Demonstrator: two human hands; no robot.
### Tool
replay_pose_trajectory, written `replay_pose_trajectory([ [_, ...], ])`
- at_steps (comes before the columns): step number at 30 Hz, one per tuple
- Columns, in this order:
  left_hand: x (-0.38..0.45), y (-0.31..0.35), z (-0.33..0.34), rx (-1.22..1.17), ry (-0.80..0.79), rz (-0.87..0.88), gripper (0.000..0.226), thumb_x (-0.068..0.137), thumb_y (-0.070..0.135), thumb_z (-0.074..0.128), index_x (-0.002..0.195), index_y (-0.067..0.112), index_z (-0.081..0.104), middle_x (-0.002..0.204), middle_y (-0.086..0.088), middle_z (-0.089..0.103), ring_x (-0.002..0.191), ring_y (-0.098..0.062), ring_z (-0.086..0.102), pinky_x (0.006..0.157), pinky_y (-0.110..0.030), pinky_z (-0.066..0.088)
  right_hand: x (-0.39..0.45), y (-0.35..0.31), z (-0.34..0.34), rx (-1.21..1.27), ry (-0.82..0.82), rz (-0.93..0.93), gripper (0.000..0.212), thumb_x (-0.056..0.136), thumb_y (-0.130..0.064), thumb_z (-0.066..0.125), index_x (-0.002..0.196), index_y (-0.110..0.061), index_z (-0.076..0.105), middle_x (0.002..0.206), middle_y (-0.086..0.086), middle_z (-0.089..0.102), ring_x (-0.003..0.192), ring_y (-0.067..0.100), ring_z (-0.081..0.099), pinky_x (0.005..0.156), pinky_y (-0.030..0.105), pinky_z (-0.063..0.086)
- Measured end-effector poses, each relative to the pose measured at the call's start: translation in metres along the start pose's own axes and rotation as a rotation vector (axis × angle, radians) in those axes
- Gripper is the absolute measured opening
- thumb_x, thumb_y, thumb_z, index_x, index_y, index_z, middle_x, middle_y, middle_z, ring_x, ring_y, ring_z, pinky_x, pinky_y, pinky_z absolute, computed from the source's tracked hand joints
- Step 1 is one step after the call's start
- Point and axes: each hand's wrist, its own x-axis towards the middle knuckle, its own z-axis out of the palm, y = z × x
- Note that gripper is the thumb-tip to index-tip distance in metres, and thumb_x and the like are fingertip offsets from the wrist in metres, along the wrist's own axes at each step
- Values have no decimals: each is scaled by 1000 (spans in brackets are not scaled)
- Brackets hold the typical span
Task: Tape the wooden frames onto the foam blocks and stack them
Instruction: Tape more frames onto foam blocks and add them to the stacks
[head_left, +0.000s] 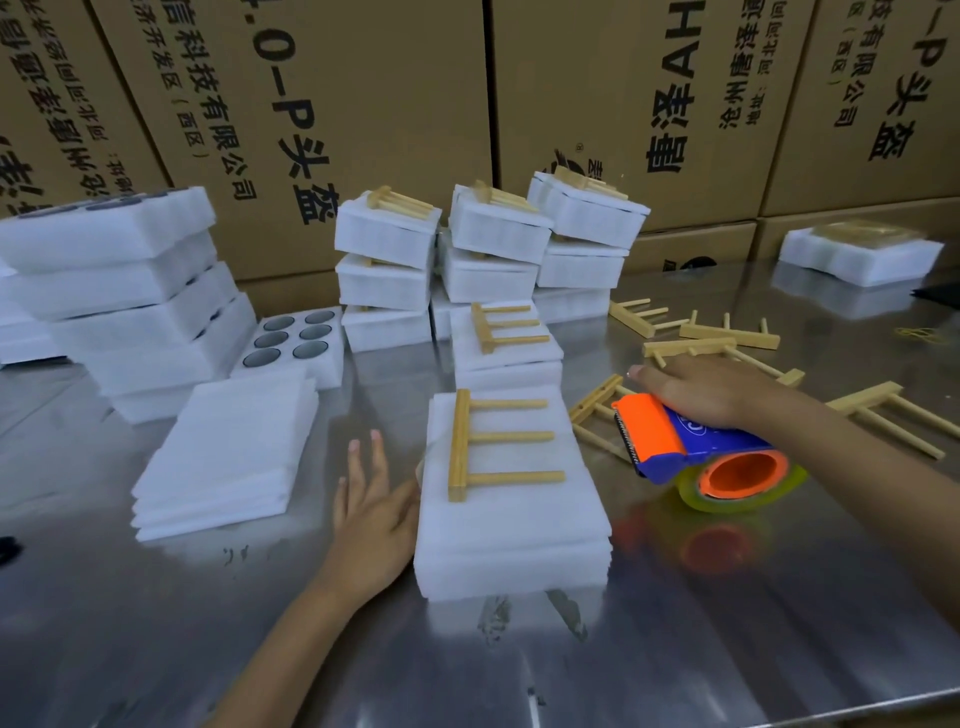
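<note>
I see the left hand (371, 512) lying flat and open on the steel table (675, 649), fingers spread, its thumb side touching the left edge of the near foam block (514, 540). It grips nothing. A wooden frame (488, 447) with three pegs lies on top of this block. The right hand (701, 389) rests palm-down over the tape dispenser (691, 447), orange and blue, just right of the block; I cannot tell how firmly it holds. Loose wooden frames (727, 338) lie scattered behind that hand. Further back stand stacks of foam blocks with frames (488, 244), before cardboard boxes (363, 104). On the left sit plain foam sheets (228, 457).
</note>
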Motion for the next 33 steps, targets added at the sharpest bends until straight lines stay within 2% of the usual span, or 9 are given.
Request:
replay_pose_trajectory([
  [3,4,-8,0,209,-67,6,55,104,52,16,144,51,-21,152,11,-44,137,-13,-47,120,-44,-17,0,0,0,-1,1,6,66,99,-66,19,134,-21,53,132,9,58,111,28,55,85,39,38],
  [5,9,-17,-4,258,-75,-25,63,98,64,11,143,45,-30,151,13,-43,137,-13,-46,119,-43,-19,0,0,0,2,4,5,66,99,-66,19,132,-21,54,131,9,58,108,27,54,84,39,38],
  [7,18,-26,-13,207,-93,-103,76,89,69,12,147,40,-26,152,16,-38,140,-11,-41,118,-42,-18,0,0,0,11,12,-1,65,99,-66,20,128,-21,56,126,9,60,101,25,54,85,39,40],
  [11,31,-30,-30,-153,-39,-259,81,96,59,36,159,28,-6,164,15,-16,148,-3,-21,124,-40,-4,1,5,1,26,17,4,63,98,-67,20,124,-22,56,118,7,62,93,21,54,79,37,39],
  [15,35,-11,-40,-487,135,-210,66,100,47,41,158,39,10,163,23,9,149,2,5,124,-33,8,4,10,3,45,19,12,62,97,-69,21,121,-24,56,108,4,61,83,14,52,71,35,36],
  [19,54,44,-42,-602,30,-184,61,99,54,42,154,49,16,149,33,21,137,6,19,107,-23,17,7,11,4,44,15,2,60,97,-69,21,122,-24,54,106,3,59,82,14,50,73,35,36],
  [24,65,79,-26,-391,-230,-71,86,90,65,53,157,43,4,167,11,-2,152,-12,-15,124,-47,0,8,14,4,61,-2,-22,52,97,-69,21,111,-29,52,99,-1,58,82,11,52,72,35,38],
  [29,66,74,-31,-344,-308,-46,75,89,65,54,152,54,15,167,4,-9,149,-12,-26,123,-43,-6,7,13,-8,28,-39,-47,52,96,-71,21,104,-30,52,101,0,60,83,13,54,71,33,39],
  [33,64,75,-32,-364,-301,-61,73,87,68,55,151,55,22,167,7,-8,149,-11,-24,124,-43,-6,10,8,-33,-56,82,-122,55,97,-69,18,92,-26,52,94,-5,57,81,12,53,66,32,33],
])
